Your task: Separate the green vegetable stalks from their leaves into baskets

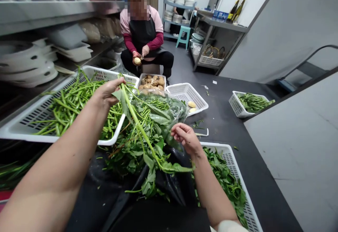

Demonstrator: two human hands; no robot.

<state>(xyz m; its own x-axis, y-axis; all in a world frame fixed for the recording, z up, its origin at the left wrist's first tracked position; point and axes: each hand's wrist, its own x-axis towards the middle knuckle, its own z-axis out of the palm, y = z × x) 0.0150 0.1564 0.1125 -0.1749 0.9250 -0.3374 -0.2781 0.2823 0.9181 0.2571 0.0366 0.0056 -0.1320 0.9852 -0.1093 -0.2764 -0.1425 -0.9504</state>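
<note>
My left hand (108,92) pinches the upper end of a long stalk of water spinach (139,128), which slants down to the right with its leaves hanging over my lap. Curled fingers close my right hand (185,137) beside the clear plastic bag (179,107); whether anything is between them I cannot make out. Beneath the stalk lies a heap of leafy greens (126,158), partly in the bag. A white basket (111,141) at left holds bare green stems (71,105). Under my right forearm, another white basket (236,165) contains picked leaves (227,182).
A seated co-worker (142,31) in a dark apron peels a potato (137,61). Before them stand a crate of potatoes (151,81) and a basket (173,90) with peeled ones. Steel shelving (63,13) lines the left; a basket of greens (239,109) stands at right.
</note>
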